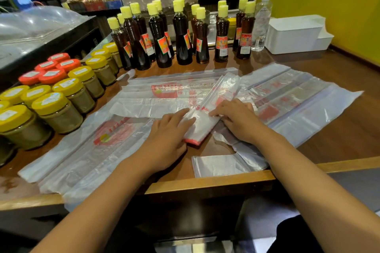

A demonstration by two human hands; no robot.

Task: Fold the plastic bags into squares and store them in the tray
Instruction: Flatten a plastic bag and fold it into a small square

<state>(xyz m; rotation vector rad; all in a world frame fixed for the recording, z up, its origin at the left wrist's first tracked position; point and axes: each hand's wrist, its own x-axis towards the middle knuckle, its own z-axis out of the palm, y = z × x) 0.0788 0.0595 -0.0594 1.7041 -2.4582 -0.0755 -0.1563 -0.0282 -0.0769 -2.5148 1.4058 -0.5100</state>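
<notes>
Both hands, left (170, 129) and right (236, 119), press flat, fingers straight, on a folded bag strip (207, 113) running near-left to far-right

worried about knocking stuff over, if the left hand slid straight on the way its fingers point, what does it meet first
Probably the right hand, across the folded plastic bag strip that the left hand presses; the bottles stand farther off.
</notes>
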